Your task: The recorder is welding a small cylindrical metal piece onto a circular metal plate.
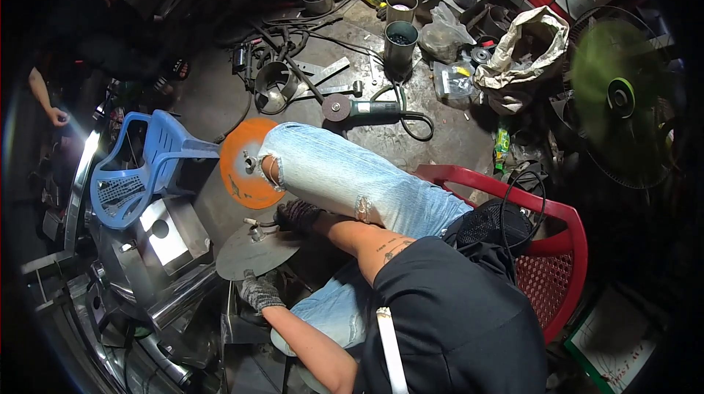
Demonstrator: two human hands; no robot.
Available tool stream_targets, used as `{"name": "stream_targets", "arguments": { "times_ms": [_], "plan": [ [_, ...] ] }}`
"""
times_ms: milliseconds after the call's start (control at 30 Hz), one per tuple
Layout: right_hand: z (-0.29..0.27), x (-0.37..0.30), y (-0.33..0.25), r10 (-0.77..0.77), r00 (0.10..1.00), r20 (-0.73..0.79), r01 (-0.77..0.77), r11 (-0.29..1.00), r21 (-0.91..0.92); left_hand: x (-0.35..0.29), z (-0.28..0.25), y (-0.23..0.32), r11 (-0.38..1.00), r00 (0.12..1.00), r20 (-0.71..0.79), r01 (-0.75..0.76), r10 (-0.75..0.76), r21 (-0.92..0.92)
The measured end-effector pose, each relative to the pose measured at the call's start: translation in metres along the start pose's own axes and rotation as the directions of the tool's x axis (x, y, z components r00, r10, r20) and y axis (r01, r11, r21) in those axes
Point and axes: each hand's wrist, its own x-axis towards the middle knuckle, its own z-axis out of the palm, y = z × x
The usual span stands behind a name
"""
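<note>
My left hand [261,293], in a grey knit glove, grips the near rim of a round grey metal disc [253,256]. A short metal stub [256,234] stands up at the disc's middle. My right hand [299,215], gloved too, is closed around what looks like a welding torch [253,223], its pale nozzle beside the stub; the glove hides most of the handle. Just beyond, an orange disc [242,187] with a hub at its centre stands against my knee. The grey disc lies low between my legs, and its support is partly hidden.
A blue plastic chair [165,146] and shiny metal parts [183,299] stand to the left. An angle grinder [367,107], cables, metal cups [400,42] and a white sack [524,46] lie ahead. A fan [622,97] is at right. Another person's hand [57,117] shows far left.
</note>
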Motion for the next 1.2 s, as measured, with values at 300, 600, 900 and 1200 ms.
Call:
{"name": "stream_targets", "arguments": {
  "times_ms": [300,600,900,1200],
  "plan": [
    [-0.017,0.007,-0.027,-0.079,0.997,0.026,0.079,0.997,-0.019,-0.015,0.018,0.011,0.996,0.995,-0.063,0.083,-0.082,0.013],
    [-0.033,-0.002,-0.040,0.022,0.995,0.097,-0.018,0.999,-0.047,-0.066,0.053,0.037,0.997,0.994,-0.082,0.064,-0.068,-0.045],
    [-0.070,-0.006,-0.081,0.050,0.974,0.223,-0.016,0.988,-0.154,-0.067,0.051,0.043,0.988,0.984,-0.105,0.132,-0.141,-0.081],
    [0.058,-0.015,-0.090,-0.006,0.972,0.235,0.029,0.995,-0.096,-0.072,0.059,0.043,0.984,0.987,-0.062,0.139,-0.146,-0.116]
  ]
}}
